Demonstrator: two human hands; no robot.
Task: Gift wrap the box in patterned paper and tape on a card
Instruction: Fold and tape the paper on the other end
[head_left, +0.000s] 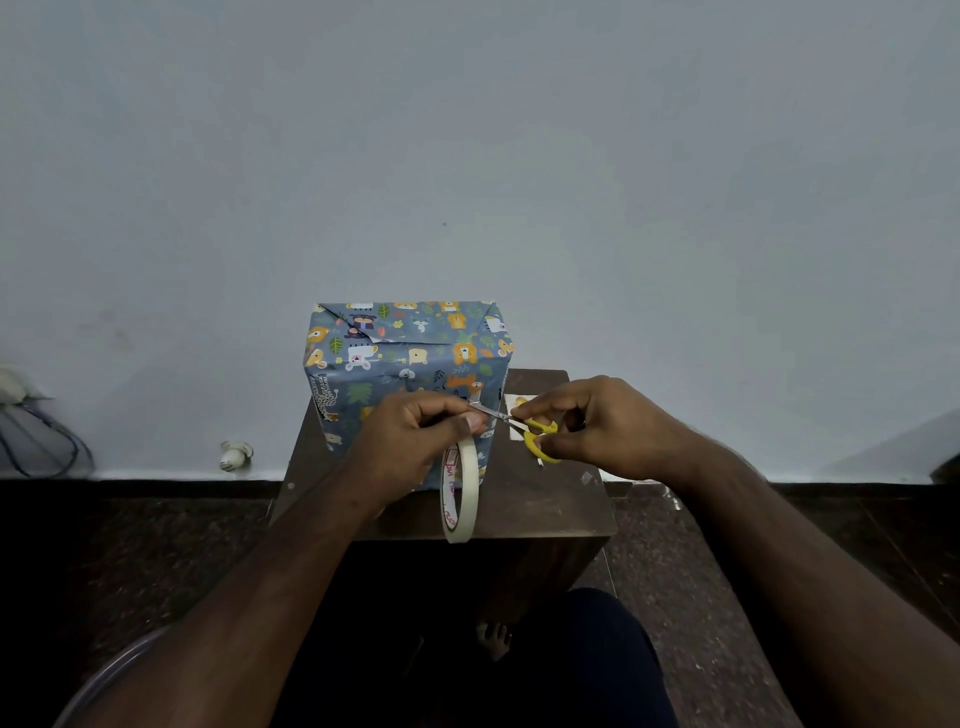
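The box (410, 358), wrapped in blue animal-patterned paper, stands upright on a small dark wooden stool (550, 499). In front of it, my left hand (410, 441) pinches the free end of the tape, and the cream tape roll (460, 493) hangs below the fingers. My right hand (592, 426) grips yellow-handled scissors (524, 423), their blades pointing left at the tape by my left thumb. A pale card (519, 408) lies on the stool right of the box, partly hidden by the scissors and my right hand.
The stool stands against a pale blue wall (467, 156) on a dark speckled floor (685, 582). Cables (41, 441) lie at the far left by the wall, and a small white object (235, 456) sits at the wall's base. My leg and foot (493, 639) are below the stool.
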